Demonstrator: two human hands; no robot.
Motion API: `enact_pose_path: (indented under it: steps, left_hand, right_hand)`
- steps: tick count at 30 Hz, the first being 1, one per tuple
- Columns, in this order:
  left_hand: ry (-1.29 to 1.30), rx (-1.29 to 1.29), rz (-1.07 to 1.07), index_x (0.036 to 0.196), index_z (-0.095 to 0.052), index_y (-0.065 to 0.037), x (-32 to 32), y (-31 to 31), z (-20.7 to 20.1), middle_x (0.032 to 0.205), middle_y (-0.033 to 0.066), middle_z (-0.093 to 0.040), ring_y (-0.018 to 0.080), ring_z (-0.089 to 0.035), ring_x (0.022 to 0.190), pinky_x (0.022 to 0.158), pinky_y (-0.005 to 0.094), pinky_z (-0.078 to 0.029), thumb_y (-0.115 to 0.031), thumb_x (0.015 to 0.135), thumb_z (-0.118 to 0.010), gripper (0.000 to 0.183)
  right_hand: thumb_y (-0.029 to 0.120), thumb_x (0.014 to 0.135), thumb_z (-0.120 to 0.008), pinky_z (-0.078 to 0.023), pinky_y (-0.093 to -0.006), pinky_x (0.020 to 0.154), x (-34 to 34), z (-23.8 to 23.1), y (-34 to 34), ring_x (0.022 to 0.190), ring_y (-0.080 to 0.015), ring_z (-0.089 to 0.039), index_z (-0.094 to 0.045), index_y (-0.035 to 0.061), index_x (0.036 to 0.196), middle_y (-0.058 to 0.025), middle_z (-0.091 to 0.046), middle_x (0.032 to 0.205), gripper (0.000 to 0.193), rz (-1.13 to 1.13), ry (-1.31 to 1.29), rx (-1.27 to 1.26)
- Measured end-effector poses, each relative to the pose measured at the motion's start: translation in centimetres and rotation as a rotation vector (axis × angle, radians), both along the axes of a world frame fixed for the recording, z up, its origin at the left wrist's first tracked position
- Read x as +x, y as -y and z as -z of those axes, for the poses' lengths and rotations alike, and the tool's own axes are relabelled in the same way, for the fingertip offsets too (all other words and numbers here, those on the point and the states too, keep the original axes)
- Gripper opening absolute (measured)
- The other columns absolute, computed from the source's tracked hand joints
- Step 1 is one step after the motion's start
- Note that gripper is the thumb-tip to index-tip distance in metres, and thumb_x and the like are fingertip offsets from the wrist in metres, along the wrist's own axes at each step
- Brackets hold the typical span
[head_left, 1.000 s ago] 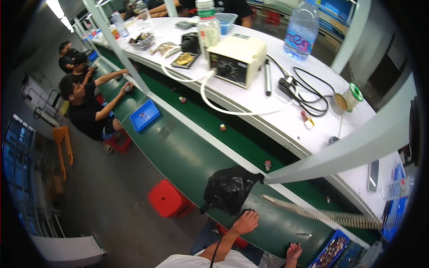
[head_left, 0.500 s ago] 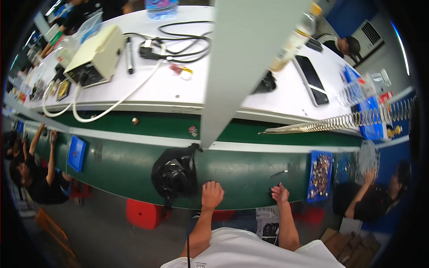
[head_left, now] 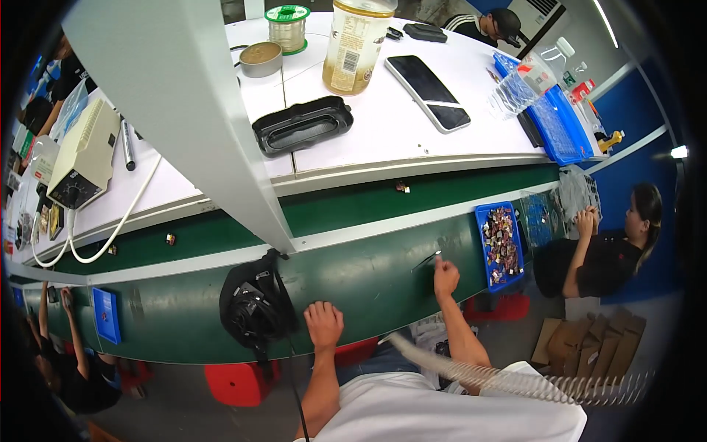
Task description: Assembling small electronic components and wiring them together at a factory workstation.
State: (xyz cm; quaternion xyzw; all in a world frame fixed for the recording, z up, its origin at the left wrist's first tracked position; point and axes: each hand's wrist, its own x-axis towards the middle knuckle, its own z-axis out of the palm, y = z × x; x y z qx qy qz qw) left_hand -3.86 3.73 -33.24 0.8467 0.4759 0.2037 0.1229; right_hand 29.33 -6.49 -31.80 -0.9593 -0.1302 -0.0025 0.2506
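Observation:
My left hand (head_left: 324,324) rests palm down on the near edge of the green belt (head_left: 368,283), fingers slightly apart and nothing seen in them. Further right, my right hand (head_left: 445,278) reaches over the belt with its index finger stretched out. That fingertip meets the right end of a slim metal tool (head_left: 423,263), which looks like tweezers and lies slantwise on the belt. Whether the thumb also touches it is hidden. A blue tray (head_left: 479,215) heaped with small, mixed-colour parts stands just right of this hand. Left of my left hand sits a black bag (head_left: 254,306).
A grey post (head_left: 173,110) rises at the belt's far side. The white shelf (head_left: 353,144) bears a bottle (head_left: 357,48), a phone (head_left: 428,92) and a solder spool (head_left: 287,29). A metal coil spring (head_left: 508,379) hangs near my right forearm. A co-worker (head_left: 604,250) sits at right.
The view has swung to the right. My right hand has moved forward from beside the metal tool to its end, now with the index finger extended. My left hand remains at the belt's edge.

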Motion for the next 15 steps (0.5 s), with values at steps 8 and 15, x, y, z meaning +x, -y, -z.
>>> enact_pose_path:
  steps: [8,15]
  left_hand:
    - [-0.029,0.004,-0.002,0.080,-0.054,-0.006,-0.5,0.0,0.1,0.084,0.0127,-0.051,0.0307,-0.052,0.085,0.082,0.0433,-0.042,-0.017,0.082,-0.061,0.013]
    - [0.015,0.001,-0.026,0.079,-0.050,-0.005,-0.4,0.1,0.2,0.082,0.0133,-0.047,0.0323,-0.050,0.084,0.080,0.0442,-0.041,-0.012,0.078,-0.062,0.014]
  right_hand:
    - [0.030,0.079,-0.079,-0.051,-0.0447,0.083,5.4,-2.0,-12.7,0.099,-0.0328,-0.066,-0.061,0.0075,0.114,-0.0095,-0.070,0.101,0.046,-0.426,-0.037,0.111]
    - [0.053,0.069,-0.082,-0.053,-0.0456,0.089,6.1,-1.5,-23.1,0.109,-0.0361,-0.062,-0.051,0.0045,0.131,-0.0187,-0.054,0.130,0.085,-0.419,-0.034,-0.151]
